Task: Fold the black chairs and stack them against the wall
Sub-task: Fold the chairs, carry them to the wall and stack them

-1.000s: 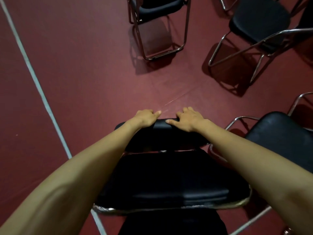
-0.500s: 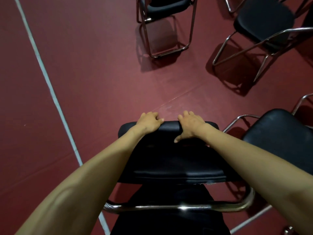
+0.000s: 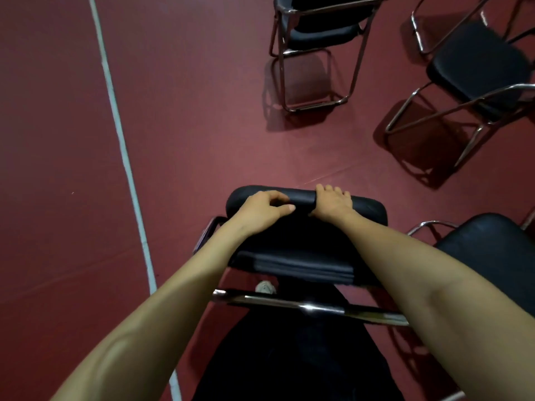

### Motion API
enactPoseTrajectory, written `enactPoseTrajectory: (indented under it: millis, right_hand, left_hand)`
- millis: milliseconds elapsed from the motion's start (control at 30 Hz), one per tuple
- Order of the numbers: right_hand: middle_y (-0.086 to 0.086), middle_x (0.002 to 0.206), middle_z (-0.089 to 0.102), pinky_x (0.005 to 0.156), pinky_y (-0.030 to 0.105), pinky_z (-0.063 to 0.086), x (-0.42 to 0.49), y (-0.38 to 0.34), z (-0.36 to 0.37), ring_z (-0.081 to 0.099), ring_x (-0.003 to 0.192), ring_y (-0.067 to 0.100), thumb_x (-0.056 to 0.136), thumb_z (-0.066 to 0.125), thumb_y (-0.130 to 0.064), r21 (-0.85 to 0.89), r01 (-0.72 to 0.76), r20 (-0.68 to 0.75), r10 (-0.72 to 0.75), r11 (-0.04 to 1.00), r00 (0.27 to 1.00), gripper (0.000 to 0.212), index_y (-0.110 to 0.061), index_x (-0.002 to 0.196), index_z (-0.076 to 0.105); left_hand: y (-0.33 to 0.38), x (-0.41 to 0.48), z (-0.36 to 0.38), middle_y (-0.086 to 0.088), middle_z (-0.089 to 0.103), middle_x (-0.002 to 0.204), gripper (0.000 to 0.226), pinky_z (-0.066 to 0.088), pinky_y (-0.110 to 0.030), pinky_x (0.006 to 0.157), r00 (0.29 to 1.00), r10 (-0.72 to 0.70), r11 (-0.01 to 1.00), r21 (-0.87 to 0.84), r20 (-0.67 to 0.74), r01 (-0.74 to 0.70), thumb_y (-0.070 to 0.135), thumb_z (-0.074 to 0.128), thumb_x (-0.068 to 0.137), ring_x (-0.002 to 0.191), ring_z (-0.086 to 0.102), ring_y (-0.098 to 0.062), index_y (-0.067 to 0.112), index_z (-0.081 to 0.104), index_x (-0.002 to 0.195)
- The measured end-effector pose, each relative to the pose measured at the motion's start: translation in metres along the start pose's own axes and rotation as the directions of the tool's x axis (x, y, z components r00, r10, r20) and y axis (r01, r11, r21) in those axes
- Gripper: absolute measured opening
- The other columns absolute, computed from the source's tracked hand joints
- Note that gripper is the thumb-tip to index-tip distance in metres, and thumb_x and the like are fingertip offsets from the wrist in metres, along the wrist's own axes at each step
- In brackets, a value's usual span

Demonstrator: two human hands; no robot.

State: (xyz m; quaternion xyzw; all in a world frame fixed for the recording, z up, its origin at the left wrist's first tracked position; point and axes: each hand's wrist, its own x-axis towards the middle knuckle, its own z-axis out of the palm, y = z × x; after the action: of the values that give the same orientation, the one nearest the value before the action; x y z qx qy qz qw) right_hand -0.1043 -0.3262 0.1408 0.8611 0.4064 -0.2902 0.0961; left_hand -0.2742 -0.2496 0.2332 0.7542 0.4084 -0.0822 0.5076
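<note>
Your left hand (image 3: 260,211) and right hand (image 3: 333,204) grip the chair (image 3: 369,208) by its padded top edge, side by side, fingers curled over it. Its chrome bar (image 3: 309,306) crosses under your forearms. A far chair (image 3: 321,33) and a corner chair (image 3: 477,65) stand open on the red floor (image 3: 188,125); a third chair (image 3: 492,250) sits just right of yours. A white line (image 3: 121,134) runs along the left.

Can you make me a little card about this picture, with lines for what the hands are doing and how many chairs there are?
Left hand: grips the top pad of the held chair
Right hand: grips the same pad, close beside the other hand
Other chairs: three, unfolded: far middle chair, far right chair, near right chair
Floor: dark red, with a white line on the left
Wall: not in view
</note>
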Motion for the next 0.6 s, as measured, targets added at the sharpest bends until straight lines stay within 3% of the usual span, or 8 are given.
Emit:
enactPoseTrajectory:
  millis: [133,233,300,367,433,533,600]
  right_hand:
    - [0.010,0.137,0.046,0.104,0.045,0.030,0.016,0.000,-0.005,0.039,0.128,0.031,0.085,0.064,-0.038,-0.002,-0.013,-0.038,0.013,1.000,0.999,0.059,-0.014,0.133,0.038]
    - [0.012,0.133,0.048,0.103,0.045,0.030,0.023,0.000,-0.005,0.042,0.125,0.032,0.086,0.064,-0.036,0.013,0.004,-0.067,-0.003,1.000,0.998,0.054,-0.013,0.129,0.041]
    - [0.012,0.131,0.050,0.102,0.045,0.031,0.027,0.003,-0.005,0.043,0.124,0.032,0.087,0.064,-0.035,0.015,0.019,-0.094,-0.017,1.000,0.995,0.051,-0.013,0.127,0.043]
    - [0.012,0.131,0.050,0.102,0.045,0.031,0.028,0.006,-0.005,0.043,0.124,0.032,0.087,0.063,-0.035,0.021,0.039,-0.101,-0.037,0.999,0.994,0.050,-0.012,0.127,0.043]
    - [0.012,0.131,0.050,0.103,0.045,0.031,0.027,0.009,-0.007,0.043,0.124,0.033,0.086,0.065,-0.037,0.030,0.058,-0.093,-0.055,0.998,0.994,0.053,-0.011,0.127,0.043]
    - [0.014,0.133,0.049,0.103,0.045,0.031,0.019,0.008,-0.007,0.043,0.126,0.033,0.087,0.064,-0.038,0.019,0.086,-0.089,-0.084,0.996,0.992,0.056,-0.009,0.129,0.042]
    - [0.016,0.134,0.049,0.104,0.046,0.030,0.015,0.008,-0.006,0.043,0.126,0.034,0.087,0.065,-0.039,0.010,0.104,-0.079,-0.103,0.995,0.992,0.059,-0.008,0.130,0.041]
  left_hand:
    - [0.008,-0.012,0.005,0.005,0.063,0.127,0.043,0.034,-0.016,0.098,0.998,0.054,0.998,0.047,-0.037,-0.052,0.037,0.070,0.086,0.121,0.054,-0.007,0.016,0.065,0.123]
    - [0.014,-0.013,0.011,0.005,0.069,0.114,0.025,0.044,-0.027,0.097,0.950,0.122,0.986,0.148,-0.287,-0.082,0.035,0.063,0.090,0.109,0.061,-0.013,0.020,0.071,0.110]
    - [0.013,-0.019,0.021,0.003,0.070,0.106,0.022,0.045,-0.034,0.094,0.881,0.151,0.954,0.301,-0.449,-0.010,0.032,0.056,0.094,0.102,0.062,-0.019,0.020,0.072,0.101]
    - [0.007,-0.032,0.038,0.001,0.071,0.095,0.020,0.035,-0.036,0.101,0.767,0.259,0.900,0.434,-0.588,0.028,0.026,0.056,0.093,0.095,0.063,-0.021,0.016,0.073,0.091]
    - [-0.003,-0.047,0.055,0.003,0.069,0.084,0.013,0.028,-0.041,0.107,0.588,0.333,0.889,0.453,-0.737,0.065,0.021,0.061,0.087,0.087,0.063,-0.019,0.015,0.070,0.081]
    - [-0.016,-0.068,0.075,0.001,0.068,0.093,0.006,0.025,-0.050,0.111,0.362,0.164,0.951,0.244,-0.918,0.189,0.018,0.065,0.081,0.099,0.061,-0.022,0.015,0.070,0.081]
    - [-0.018,-0.079,0.088,-0.007,0.060,0.119,0.020,0.022,-0.052,0.112,0.230,-0.045,0.969,0.014,-0.972,0.247,0.020,0.066,0.077,0.119,0.051,-0.030,0.015,0.069,0.097]
